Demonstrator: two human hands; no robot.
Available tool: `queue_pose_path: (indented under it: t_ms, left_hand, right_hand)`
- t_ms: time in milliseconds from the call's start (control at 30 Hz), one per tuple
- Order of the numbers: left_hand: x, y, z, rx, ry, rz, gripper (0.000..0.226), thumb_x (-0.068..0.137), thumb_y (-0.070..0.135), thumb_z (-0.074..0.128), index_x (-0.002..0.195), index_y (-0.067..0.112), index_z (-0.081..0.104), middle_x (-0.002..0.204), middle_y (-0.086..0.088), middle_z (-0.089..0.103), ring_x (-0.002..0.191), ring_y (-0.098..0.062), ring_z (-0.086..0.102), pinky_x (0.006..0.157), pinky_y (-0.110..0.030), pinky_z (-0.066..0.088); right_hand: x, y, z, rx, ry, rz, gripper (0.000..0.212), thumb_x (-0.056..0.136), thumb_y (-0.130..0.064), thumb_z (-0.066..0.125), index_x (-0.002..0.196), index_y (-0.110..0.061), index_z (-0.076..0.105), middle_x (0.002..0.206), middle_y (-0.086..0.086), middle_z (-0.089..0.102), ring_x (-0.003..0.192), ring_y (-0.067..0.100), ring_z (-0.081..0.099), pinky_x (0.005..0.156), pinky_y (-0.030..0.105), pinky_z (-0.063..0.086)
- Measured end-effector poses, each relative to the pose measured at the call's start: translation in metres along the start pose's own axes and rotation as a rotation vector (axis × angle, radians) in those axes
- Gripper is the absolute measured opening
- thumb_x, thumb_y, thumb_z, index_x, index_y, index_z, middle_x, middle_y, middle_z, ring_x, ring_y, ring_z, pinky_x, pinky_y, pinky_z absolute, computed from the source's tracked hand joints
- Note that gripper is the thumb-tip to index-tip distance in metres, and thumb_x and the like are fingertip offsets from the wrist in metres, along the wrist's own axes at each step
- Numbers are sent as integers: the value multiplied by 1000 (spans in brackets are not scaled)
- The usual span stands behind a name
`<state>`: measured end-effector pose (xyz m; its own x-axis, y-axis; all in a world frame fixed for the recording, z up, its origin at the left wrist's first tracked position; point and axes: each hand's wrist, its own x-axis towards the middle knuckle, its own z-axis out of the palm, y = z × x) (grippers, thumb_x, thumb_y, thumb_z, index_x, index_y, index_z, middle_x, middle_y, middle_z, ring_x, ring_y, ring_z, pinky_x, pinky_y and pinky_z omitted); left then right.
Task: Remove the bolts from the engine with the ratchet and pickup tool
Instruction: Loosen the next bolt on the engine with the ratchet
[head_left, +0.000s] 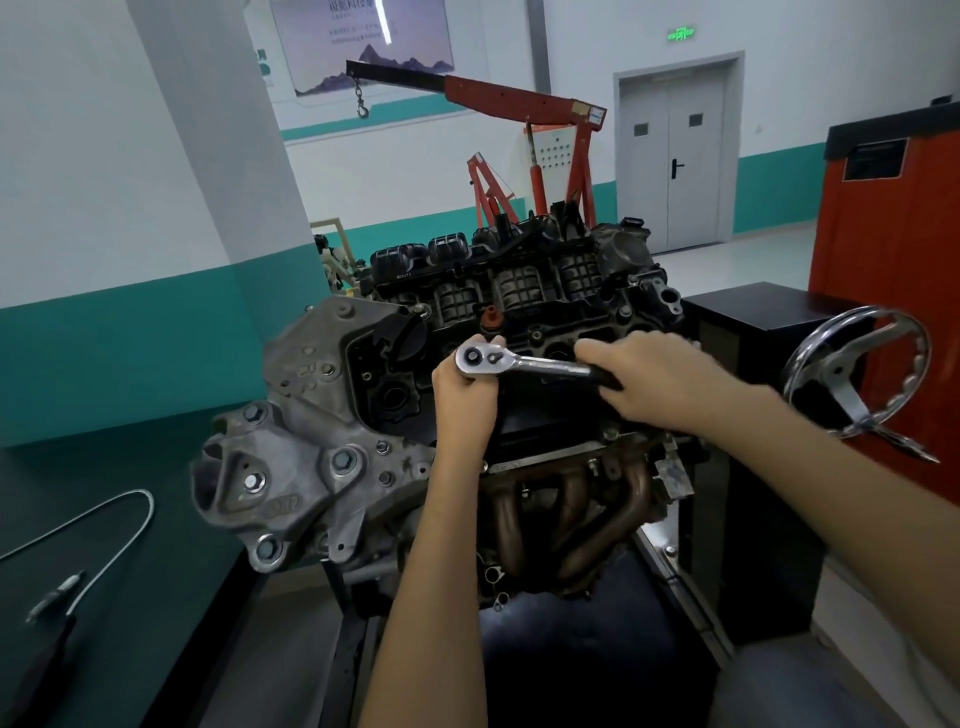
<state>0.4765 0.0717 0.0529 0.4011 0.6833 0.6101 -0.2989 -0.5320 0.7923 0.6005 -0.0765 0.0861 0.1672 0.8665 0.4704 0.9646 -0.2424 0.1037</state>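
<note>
Left fingers (496, 342): curled up round the chrome head of the ratchet (540, 365) from below, with the tips showing just past its far edge; they grip it.
Right fingers (597, 349): wrapped over the ratchet's black handle, closed round it.
Left hand (464, 397): under the ratchet head, the forearm rising from below in front of the engine (519, 291).
Right hand (662, 384): on the handle end, back of the hand up, the arm coming in from the right.
Ratchet: nearly level across the top of the engine, head to the left and handle to the right; what sits under the head is hidden by the left hand.
Engine: on a stand at the middle, black ribbed top facing up, grey cast cover (311, 441) on its left end, rusty exhaust pipes (571, 509) on the near side.
Bolts (343, 460): several seated in the grey cover, well left of the ratchet.
Pickup tool (122, 522): a thin flexible wand bent in a loop, lying on the dark counter (78, 467) at the left, well apart from both hands.
Red cabinet (893, 260): at the far right, its contents out of sight.
Black box (753, 322): between the engine and the red cabinet, closed on the sides shown.
Handwheel (857, 379): chrome, just right of the right arm.
Hoist (519, 98): red, behind the engine, its hook hanging from a chain.
</note>
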Motion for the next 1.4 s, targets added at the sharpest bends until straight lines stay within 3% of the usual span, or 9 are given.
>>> queue_pose_path:
  t_ms: [133, 333, 500, 733, 867, 967, 1100, 1267, 1400]
  left_hand:
    - [-1, -3, -2, -51, 28, -16, 47, 96, 9, 57, 60, 21, 28, 55, 15, 29, 56, -4, 26, 54, -18, 27]
    - [4, -2, -1, 134, 88, -27, 42, 96, 17, 57, 64, 17, 29, 62, -1, 26, 52, -6, 22, 49, -18, 23]
    - [6, -1, -5, 98, -19, -62, 53, 94, 15, 59, 55, 26, 26, 52, 12, 26, 52, -6, 22, 50, -22, 22]
    - [2, 0, -6, 51, -43, -49, 44, 92, 3, 54, 53, 23, 54, 55, 19, 55, 59, 5, 49, 60, -11, 39]
    - [-4, -2, 1, 8, -6, -34, 46, 96, 11, 57, 60, 20, 30, 54, 14, 32, 57, -5, 29, 55, -18, 28]
    - [-3, 2, 5, 9, 29, -21, 49, 96, 8, 57, 62, 20, 23, 62, 5, 22, 62, -11, 21, 60, -29, 23]
    - [1, 2, 2, 88, 55, -60, 47, 96, 10, 57, 63, 20, 25, 61, 6, 23, 52, -3, 23, 50, -16, 24]
    - [4, -3, -2, 83, -57, -69, 51, 94, 14, 60, 49, 33, 45, 49, 17, 42, 54, -1, 37, 56, -15, 33]
    - [3, 1, 0, 69, -46, -7, 47, 90, 7, 55, 61, 42, 66, 62, 20, 62, 65, 5, 53, 64, -9, 42]
  right_hand:
    - [-35, -56, 38, 304, 91, 232, 24, 84, -21, 57, 92, -26, 35, 70, 0, 46, 71, 31, 59, 59, 32, 41]
    - [-36, -158, 79, 973, 144, 407, 19, 87, -8, 52, 102, -17, 44, 70, 1, 55, 64, 19, 59, 61, 36, 53]
    - [-40, -79, 58, 654, 1, 240, 34, 84, -11, 56, 116, -20, 49, 70, -2, 46, 54, 9, 47, 47, 13, 38]
    - [12, 15, -7, -35, -37, -97, 29, 88, -20, 57, 114, -26, 47, 65, -14, 39, 55, 10, 44, 51, 23, 34]
    - [-33, -34, 41, 326, 53, 154, 22, 83, -19, 58, 93, -27, 40, 63, -4, 46, 61, 23, 56, 53, 28, 41]
    - [-46, -100, 74, 793, 116, 353, 25, 82, -12, 57, 82, -27, 37, 58, -2, 48, 48, 6, 49, 42, 16, 37]
    - [-38, -142, 85, 1015, 136, 344, 21, 83, -3, 53, 99, -15, 48, 62, 0, 50, 52, 12, 52, 49, 23, 47]
    - [-36, -44, 46, 578, -68, 167, 28, 84, -9, 57, 108, -22, 50, 69, 0, 49, 52, 13, 50, 47, 17, 38]
    - [3, 16, -2, 24, -76, -30, 27, 89, -18, 55, 114, -23, 46, 66, -9, 46, 55, 12, 51, 50, 20, 36]
